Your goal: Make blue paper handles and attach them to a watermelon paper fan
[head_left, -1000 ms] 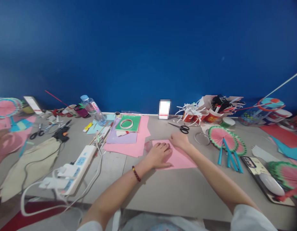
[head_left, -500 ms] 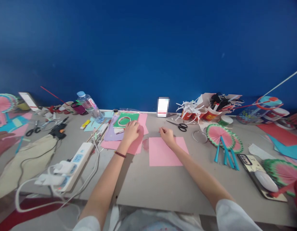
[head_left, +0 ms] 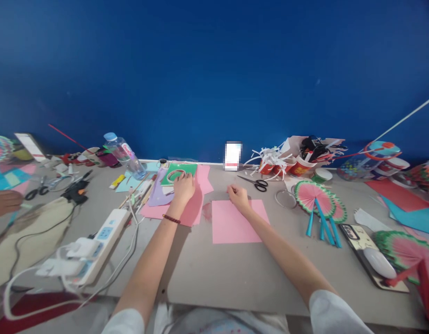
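Observation:
My left hand (head_left: 184, 186) rests on the stack of coloured paper, its fingers at the edge of the green sheet (head_left: 189, 169) near a ring-shaped roll (head_left: 176, 176). Whether those fingers pinch anything is too small to tell. Beneath lie a purple sheet (head_left: 157, 195) and pink sheets (head_left: 203, 178). My right hand (head_left: 238, 195) is closed with curled fingers above the far edge of a single pink sheet (head_left: 235, 227); what it holds, if anything, is hidden. Black scissors (head_left: 260, 185) lie just beyond it to the right.
A power strip (head_left: 105, 241) with white cables and a tilted bottle (head_left: 125, 155) are on the left. Another person's hand (head_left: 5, 204) is at the far left. Watermelon-patterned paper fans (head_left: 313, 197), a phone (head_left: 353, 234) and a mouse (head_left: 379, 262) lie right.
My left hand has shifted slightly toward the green sheet and the roll. At the far left, another person's hand has come further into view. The whole view has shifted a little.

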`<state>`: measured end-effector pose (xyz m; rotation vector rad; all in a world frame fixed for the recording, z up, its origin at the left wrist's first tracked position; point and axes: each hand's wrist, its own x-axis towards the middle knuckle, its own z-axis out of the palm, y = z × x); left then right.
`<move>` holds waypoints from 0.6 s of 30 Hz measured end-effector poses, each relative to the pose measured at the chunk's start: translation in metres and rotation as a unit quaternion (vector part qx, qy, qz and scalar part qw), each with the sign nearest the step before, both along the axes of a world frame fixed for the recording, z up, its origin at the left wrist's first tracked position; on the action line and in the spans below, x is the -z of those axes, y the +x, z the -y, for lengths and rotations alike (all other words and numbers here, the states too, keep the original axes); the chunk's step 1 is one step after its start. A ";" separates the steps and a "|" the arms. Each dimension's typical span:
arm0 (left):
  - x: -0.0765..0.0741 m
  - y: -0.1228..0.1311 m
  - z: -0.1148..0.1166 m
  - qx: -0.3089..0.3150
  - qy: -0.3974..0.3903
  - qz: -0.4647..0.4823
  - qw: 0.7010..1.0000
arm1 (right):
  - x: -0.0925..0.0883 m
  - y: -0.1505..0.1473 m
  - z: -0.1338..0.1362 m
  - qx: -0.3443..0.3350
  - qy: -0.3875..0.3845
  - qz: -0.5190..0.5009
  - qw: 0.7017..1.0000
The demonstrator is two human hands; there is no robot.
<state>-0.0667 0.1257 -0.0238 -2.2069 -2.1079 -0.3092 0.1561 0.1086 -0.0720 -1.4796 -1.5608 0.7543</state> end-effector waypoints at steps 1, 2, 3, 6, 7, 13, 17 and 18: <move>-0.001 -0.002 -0.001 -0.010 0.000 0.009 1.000 | 0.000 0.000 0.000 -0.001 -0.001 -0.003 1.000; -0.002 -0.005 -0.002 -0.019 -0.007 0.022 1.000 | 0.000 0.000 0.000 -0.002 -0.001 -0.007 1.000; -0.003 -0.008 -0.003 -0.028 -0.021 0.046 0.998 | -0.001 0.000 0.001 -0.003 -0.002 -0.010 1.000; -0.010 -0.019 -0.008 -0.045 -0.074 0.148 0.985 | -0.001 0.000 0.001 -0.005 -0.002 -0.016 1.000; -0.013 -0.022 -0.010 -0.047 -0.075 0.166 0.982 | -0.001 0.000 0.001 -0.006 -0.002 -0.018 1.000; -0.027 -0.031 -0.010 -0.051 0.118 0.275 0.953 | -0.001 0.000 0.002 -0.012 -0.002 -0.026 1.000; -0.036 -0.030 -0.005 -0.002 0.188 0.368 0.911 | -0.001 0.000 0.003 -0.013 -0.001 -0.036 0.999; -0.040 -0.028 -0.003 0.009 0.201 0.391 0.898 | -0.001 0.000 0.003 -0.014 -0.001 -0.039 0.999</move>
